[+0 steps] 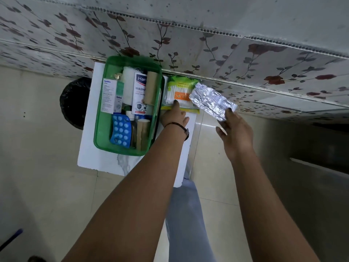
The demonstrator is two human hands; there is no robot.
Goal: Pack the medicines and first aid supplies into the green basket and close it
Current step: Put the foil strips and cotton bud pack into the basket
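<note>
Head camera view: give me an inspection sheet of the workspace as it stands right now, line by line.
Surface: small white marble-look tabletop, against the wall.
Job's things: open green plastic basket holds a blue blister pack, white Optibex carton, white plaster box, two tan bandage rolls, white gauze. A cotton swab packet lies on the table right of the basket.
Clutter: nothing seen.
Grippers: left hand touches the swab packet; right hand holds a silver foil tablet strip.
Cables: nothing seen.
Surroundings: floral wall panels, black bin, tiled floor.
</note>
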